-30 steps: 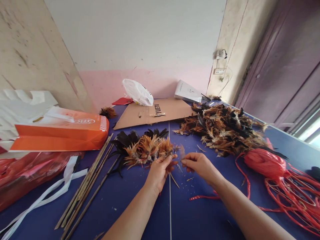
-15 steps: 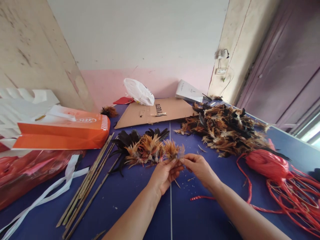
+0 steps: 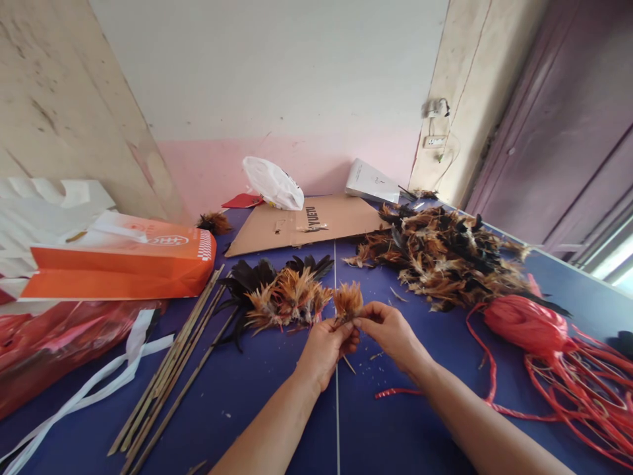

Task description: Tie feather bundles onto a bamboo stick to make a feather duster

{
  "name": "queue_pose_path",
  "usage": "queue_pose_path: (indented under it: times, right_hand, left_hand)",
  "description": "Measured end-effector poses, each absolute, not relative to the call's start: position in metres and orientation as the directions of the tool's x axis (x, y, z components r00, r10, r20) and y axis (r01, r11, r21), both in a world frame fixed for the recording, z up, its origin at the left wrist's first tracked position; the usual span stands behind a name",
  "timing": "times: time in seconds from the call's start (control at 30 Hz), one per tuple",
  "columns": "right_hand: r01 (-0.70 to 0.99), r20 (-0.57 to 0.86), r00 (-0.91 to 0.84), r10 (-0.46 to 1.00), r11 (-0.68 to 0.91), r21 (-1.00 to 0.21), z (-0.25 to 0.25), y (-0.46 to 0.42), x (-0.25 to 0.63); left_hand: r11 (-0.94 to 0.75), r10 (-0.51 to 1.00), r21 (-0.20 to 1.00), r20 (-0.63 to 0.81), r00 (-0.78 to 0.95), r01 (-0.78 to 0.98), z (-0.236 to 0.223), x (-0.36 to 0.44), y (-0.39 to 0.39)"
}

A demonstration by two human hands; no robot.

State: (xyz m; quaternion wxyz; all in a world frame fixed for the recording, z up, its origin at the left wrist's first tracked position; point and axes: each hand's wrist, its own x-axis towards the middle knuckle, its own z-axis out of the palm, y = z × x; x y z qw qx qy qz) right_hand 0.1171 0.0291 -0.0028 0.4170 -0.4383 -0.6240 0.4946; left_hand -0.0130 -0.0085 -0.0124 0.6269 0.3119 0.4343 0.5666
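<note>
Between my hands, a small bunch of brown feathers [image 3: 348, 300] points tips up over the blue table. My left hand [image 3: 324, 349] is closed around its base. The fingertips of my right hand [image 3: 386, 330] pinch together at the same base, from the right; my fingers hide the quill ends. Just left of my hands lie brown feather bunches [image 3: 291, 293] with bits of red tie showing, and black feathers [image 3: 250, 280] beside them. To the right spreads a large heap of loose brown and black feathers [image 3: 440, 257].
Red plastic twine [image 3: 529, 323] lies tangled at right, one strand reaching toward my right forearm. Thin sticks [image 3: 171, 369] lie left of my left arm, near white straps [image 3: 106, 376] and an orange paper bag [image 3: 119, 267]. Behind are flat cardboard [image 3: 277, 231] and a white plastic bag [image 3: 273, 183].
The held feather bunch now stands more upright and gathered, with its tips closer together. Both hands stay in nearly the same place, and the view has shifted slightly.
</note>
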Motion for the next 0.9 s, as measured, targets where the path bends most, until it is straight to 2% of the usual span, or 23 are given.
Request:
queue_pose_path:
  times: [0.13,0.33,0.47,0.53,0.7,0.9]
  right_hand:
    - [0.004,0.053,-0.290,0.955,0.056,-0.998,0.006,0.027,0.118]
    - [-0.034,0.050,-0.322,0.945,0.041,-0.999,0.009,0.027,0.119]
    - [-0.020,0.021,-0.293,0.956,0.016,-1.000,0.006,0.024,0.119]
    - [-0.053,-0.012,-0.346,0.938,-0.032,-0.998,0.005,0.021,0.116]
    - [-0.149,-0.019,-0.562,0.827,-0.124,-0.981,0.003,0.012,0.107]
    - [-0.159,-0.010,-0.564,0.826,-0.120,-0.980,-0.005,0.017,0.109]
  left_hand:
    - [0.104,0.993,0.938,-0.118,-0.022,-0.330,-0.007,-0.014,-0.010]
    - [0.061,0.998,0.974,-0.062,0.003,-0.219,-0.004,-0.017,-0.008]
    - [-0.035,0.992,0.929,-0.013,-0.127,-0.369,-0.009,-0.020,-0.005]
    - [-0.059,0.986,0.882,-0.022,-0.166,-0.468,-0.010,-0.020,-0.003]
    - [0.026,1.000,0.786,-0.029,0.005,-0.618,-0.009,-0.016,-0.005]
    - [0.139,0.982,0.757,-0.020,0.189,-0.638,-0.008,-0.017,-0.008]
